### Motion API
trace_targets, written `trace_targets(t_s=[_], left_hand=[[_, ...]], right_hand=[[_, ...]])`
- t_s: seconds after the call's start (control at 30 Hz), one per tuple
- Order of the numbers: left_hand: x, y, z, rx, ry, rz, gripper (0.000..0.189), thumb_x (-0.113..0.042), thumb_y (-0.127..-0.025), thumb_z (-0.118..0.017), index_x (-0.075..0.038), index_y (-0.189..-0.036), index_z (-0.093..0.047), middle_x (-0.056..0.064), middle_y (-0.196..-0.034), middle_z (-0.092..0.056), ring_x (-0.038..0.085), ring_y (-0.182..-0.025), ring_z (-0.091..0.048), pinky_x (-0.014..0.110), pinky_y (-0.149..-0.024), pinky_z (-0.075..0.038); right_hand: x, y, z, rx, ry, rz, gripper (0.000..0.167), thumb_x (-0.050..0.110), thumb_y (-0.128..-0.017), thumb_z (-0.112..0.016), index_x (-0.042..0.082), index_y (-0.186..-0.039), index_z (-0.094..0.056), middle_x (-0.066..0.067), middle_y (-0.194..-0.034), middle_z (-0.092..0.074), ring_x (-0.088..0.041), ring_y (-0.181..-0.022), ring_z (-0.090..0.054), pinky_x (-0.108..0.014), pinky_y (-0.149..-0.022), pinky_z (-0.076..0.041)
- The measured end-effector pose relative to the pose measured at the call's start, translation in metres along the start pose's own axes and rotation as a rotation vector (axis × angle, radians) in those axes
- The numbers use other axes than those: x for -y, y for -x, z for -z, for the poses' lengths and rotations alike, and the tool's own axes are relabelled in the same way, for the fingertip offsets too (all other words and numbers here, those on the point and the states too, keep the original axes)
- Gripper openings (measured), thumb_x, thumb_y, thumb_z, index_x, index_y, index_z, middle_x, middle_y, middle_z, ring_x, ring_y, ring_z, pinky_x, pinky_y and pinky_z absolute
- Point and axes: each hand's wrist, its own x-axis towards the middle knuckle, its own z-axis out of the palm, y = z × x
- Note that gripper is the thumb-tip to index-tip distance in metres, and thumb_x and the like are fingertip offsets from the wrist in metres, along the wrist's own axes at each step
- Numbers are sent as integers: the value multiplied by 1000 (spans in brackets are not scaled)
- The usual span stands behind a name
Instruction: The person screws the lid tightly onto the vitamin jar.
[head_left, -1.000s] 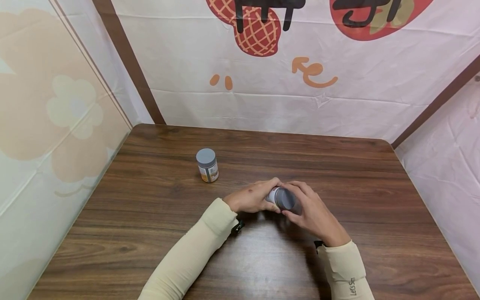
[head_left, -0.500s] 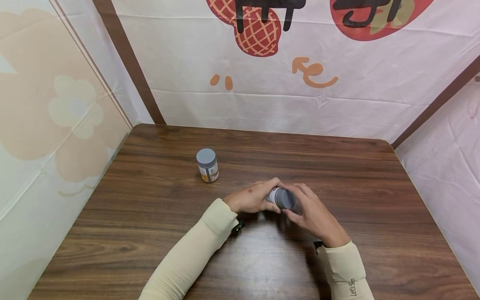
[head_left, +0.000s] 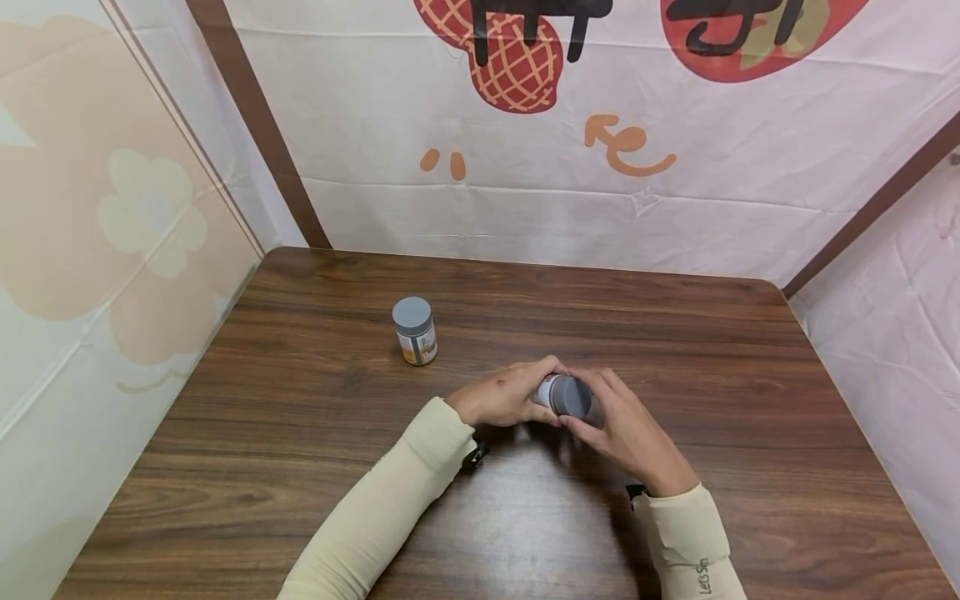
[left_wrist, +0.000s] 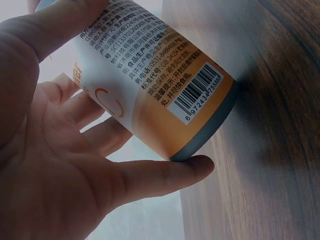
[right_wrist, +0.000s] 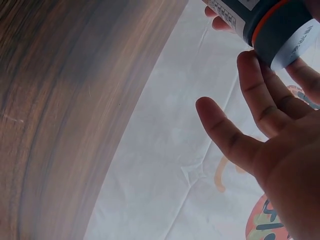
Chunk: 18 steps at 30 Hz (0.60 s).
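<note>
Near the middle of the table, my left hand (head_left: 510, 393) grips a small jar (left_wrist: 150, 75) round its body. The jar lies tilted, its grey lid (head_left: 572, 397) facing right and toward me. In the left wrist view, its white and orange label shows small print and a barcode, and the little finger runs under the base edge. My right hand (head_left: 626, 425) holds the lid between thumb and fingers. In the right wrist view, fingertips (right_wrist: 248, 62) touch the lid's side below an orange ring, while the little finger (right_wrist: 215, 112) stands away from it.
A second jar (head_left: 415, 332) with a grey lid stands upright on the brown wood-grain table (head_left: 337, 467), left of my hands and farther back. Behind the table's far edge hangs a printed white cloth (head_left: 525, 212), with more cloth at both sides.
My right hand's thumb and fingers have shifted slightly around the lid. The left hand and the standing jar have stayed in place.
</note>
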Motion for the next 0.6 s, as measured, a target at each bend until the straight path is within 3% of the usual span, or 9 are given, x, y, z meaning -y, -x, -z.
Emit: trace_targets(t_s=[0.3, 0.6], left_hand=[[0, 1, 0, -4, -17, 7, 52, -26, -87, -79, -17, -128, -49, 3, -115, -62, 12, -96, -60, 26, -80, -49], [0, 0, -1, -13, -12, -15, 54, -25, -86, -80, -15, -129, -49, 4, -115, -63, 12, -96, -60, 26, -81, -48]], right_hand=[[-4, 1, 1, -37, 33, 131, 71, 1, -74, -86, 8, -138, -56, -12, -127, -56, -29, -113, -58, -47, -88, -51], [-4, 1, 2, -31, 28, 129, 70, 2, -78, -83, 9, -141, -54, -12, -125, -57, -26, -111, -58, -45, -87, -51]])
